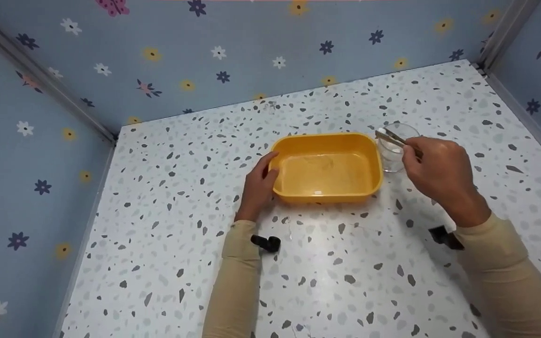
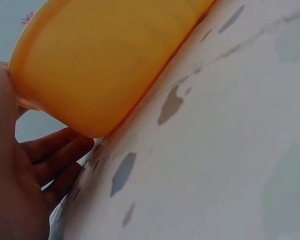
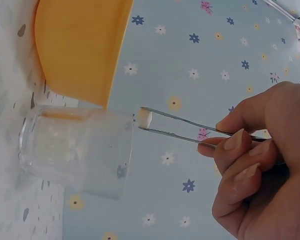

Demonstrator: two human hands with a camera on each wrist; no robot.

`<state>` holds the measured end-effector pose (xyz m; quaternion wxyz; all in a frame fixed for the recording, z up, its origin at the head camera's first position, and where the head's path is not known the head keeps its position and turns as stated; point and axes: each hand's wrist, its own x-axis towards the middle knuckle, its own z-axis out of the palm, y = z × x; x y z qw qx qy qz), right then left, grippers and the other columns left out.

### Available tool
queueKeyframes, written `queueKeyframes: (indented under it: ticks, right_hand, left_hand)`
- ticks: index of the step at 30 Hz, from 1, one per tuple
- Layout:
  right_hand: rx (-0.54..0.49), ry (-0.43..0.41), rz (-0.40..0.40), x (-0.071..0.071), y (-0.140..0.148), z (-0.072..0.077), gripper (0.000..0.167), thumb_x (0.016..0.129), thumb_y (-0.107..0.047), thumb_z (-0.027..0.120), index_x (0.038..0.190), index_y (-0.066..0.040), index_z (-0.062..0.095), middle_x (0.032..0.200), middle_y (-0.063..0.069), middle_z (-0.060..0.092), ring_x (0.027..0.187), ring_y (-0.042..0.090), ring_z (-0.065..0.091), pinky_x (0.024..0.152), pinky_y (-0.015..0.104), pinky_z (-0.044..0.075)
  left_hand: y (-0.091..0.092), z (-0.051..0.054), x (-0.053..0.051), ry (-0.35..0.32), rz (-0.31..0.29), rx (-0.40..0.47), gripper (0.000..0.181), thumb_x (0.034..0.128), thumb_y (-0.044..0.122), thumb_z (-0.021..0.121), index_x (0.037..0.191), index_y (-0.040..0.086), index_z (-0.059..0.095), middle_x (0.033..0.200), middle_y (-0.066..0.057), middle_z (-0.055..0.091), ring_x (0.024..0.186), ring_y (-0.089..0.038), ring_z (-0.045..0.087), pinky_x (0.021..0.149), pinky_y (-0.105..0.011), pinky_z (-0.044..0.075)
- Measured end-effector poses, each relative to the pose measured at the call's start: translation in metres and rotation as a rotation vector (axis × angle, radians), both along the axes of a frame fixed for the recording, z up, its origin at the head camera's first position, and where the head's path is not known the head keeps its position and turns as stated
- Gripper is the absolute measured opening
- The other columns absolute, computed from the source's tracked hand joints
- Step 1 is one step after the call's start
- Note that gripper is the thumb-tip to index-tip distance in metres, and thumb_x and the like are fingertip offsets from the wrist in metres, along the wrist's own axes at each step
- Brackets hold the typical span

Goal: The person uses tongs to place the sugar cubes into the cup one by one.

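My left hand (image 1: 257,188) holds the left end of a yellow plastic basin (image 1: 324,199), with fingers against its outer wall and the thumb at the rim. The basin stands upright on the speckled table. My right hand (image 1: 442,171) grips metal tweezers (image 3: 182,120) between thumb and fingers. Pinched in the tweezers' tips is a small white piece (image 3: 145,118); its kind cannot be told. The tips are just above the mouth of a clear glass (image 3: 107,165), beside the basin's right end. Inside the glass lies something whitish (image 3: 55,142), blurred through its wall.
The table (image 1: 176,244) has a white terrazzo pattern. Blue flowered panels (image 1: 251,51) rise behind it and on both sides. A black wrist camera mount (image 1: 266,243) sits at the left sleeve, another (image 1: 445,237) at the right sleeve.
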<state>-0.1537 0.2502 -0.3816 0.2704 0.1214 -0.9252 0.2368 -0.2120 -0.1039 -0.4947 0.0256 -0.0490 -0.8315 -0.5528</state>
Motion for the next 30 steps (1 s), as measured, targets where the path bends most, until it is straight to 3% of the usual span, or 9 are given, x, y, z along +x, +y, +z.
queueKeyframes:
  ticks: [6,17,30]
  right_hand:
    - [0.011,-0.021,-0.040,0.001,0.014,0.001,0.023,0.091,-0.003,0.055,0.092,0.008,0.075,0.073,0.016,0.069,0.055,0.025,0.054,0.052,0.040,0.040]
    - [0.004,-0.060,-0.059,0.000,0.020,-0.008,0.024,0.091,-0.005,0.054,0.091,0.007,0.074,0.071,0.015,0.067,0.055,0.027,0.052,0.051,0.042,0.037]
    - [-0.005,-0.101,-0.075,-0.004,0.027,-0.010,0.026,0.091,-0.006,0.053,0.093,0.007,0.075,0.072,0.017,0.067,0.054,0.026,0.047,0.049,0.040,0.032]
  left_hand:
    - [0.005,0.003,0.001,0.003,0.000,0.013,0.042,0.1012,0.027,0.050,0.143,0.033,0.054,0.146,0.009,0.051,0.122,-0.010,0.053,0.106,-0.032,0.041]
    - [0.000,-0.005,0.007,-0.027,0.025,-0.003,0.042,0.1017,0.029,0.051,0.143,0.035,0.053,0.145,0.010,0.051,0.118,-0.010,0.055,0.104,-0.032,0.042]
    - [0.002,0.002,0.002,-0.002,0.017,-0.015,0.043,0.1008,0.026,0.051,0.143,0.033,0.055,0.145,0.008,0.052,0.116,-0.012,0.055,0.104,-0.033,0.041]
